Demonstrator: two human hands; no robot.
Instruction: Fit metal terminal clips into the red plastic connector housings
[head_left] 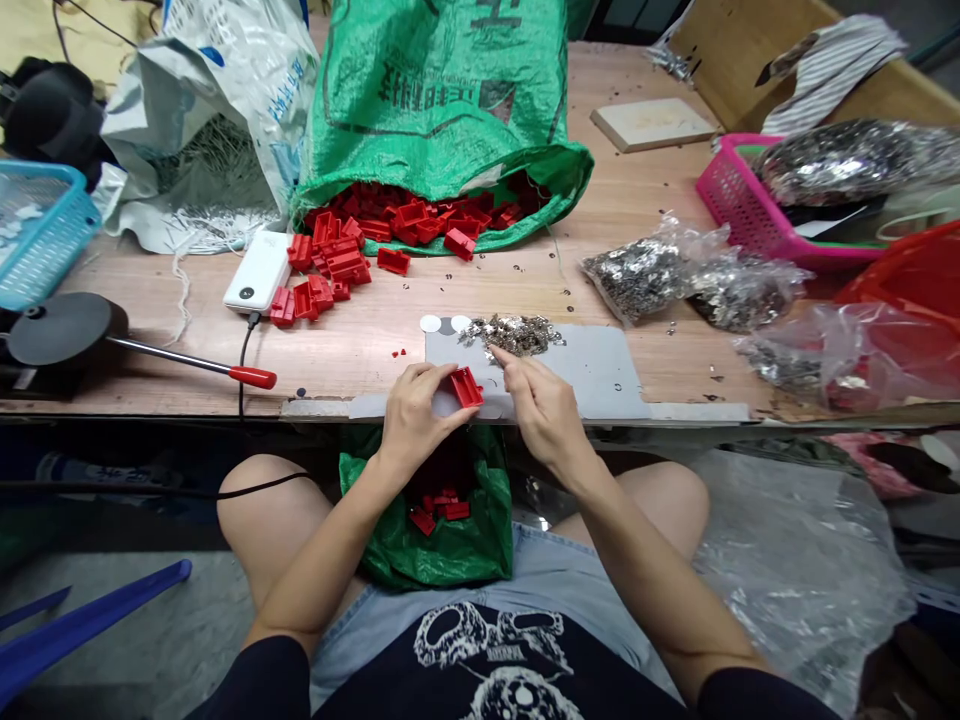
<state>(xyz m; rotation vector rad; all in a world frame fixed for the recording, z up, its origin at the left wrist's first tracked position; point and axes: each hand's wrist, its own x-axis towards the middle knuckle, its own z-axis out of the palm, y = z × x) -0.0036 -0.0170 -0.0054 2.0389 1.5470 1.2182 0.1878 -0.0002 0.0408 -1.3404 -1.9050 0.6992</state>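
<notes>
Between the thumb and fingers of my left hand (413, 420) is a red plastic housing (466, 387), its hollow side facing up, above the table's front edge. My right hand (546, 412) reaches with a stretched index finger to a pile of small shiny metal pieces (517, 334). Its other fingers are curled in; whether a piece is under the fingertip is too small to tell. The pile lies on a grey mat (592, 370). On my lap, a green bag (427, 560) with several red housings in it stands open below my hands.
A large green sack (450, 100) spills red housings (341, 262) onto the table. To the left are a white power bank (259, 272) and a red-tipped lever (251, 377). Bags of metal pieces (637, 275) and a pink basket (742, 215) stand at the right.
</notes>
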